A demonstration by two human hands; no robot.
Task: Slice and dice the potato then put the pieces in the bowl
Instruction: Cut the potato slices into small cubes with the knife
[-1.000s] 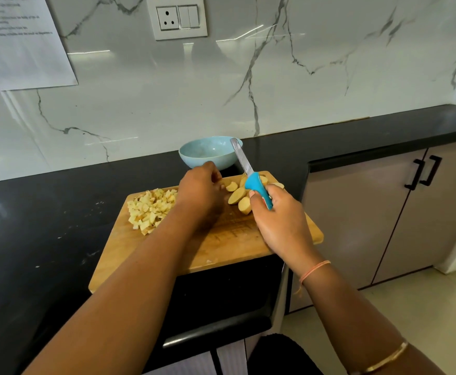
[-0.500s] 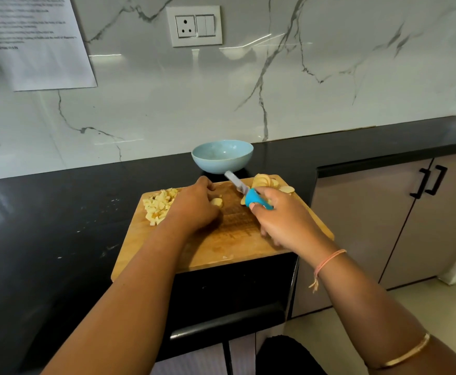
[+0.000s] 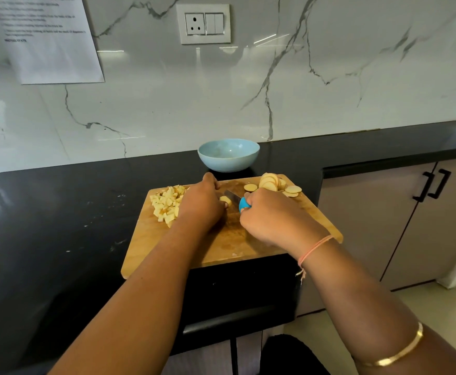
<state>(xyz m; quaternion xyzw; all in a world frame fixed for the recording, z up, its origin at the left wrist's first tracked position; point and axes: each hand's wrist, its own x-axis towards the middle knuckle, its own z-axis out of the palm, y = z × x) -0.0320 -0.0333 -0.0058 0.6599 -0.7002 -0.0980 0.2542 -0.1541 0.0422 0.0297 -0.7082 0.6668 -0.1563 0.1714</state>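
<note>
left hand (image 3: 202,205) curls over a small potato piece (image 3: 225,200) mid cutting board (image 3: 221,244), right hand (image 3: 270,215) grips the knife (image 3: 233,196) right at it, and with a bit that tiny i'd worry the blade skids into the fingers.

The left hand (image 3: 202,205) is hiding most of the pale potato piece (image 3: 225,200) and the steel knife blade (image 3: 233,196), while the right hand (image 3: 273,221) is covering nearly all of its blue plastic handle (image 3: 244,204).

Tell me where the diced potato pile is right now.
In the head view, the diced potato pile lies at the far left corner of the cutting board, just left of the left hand; the bowl stands beyond the board.
</note>
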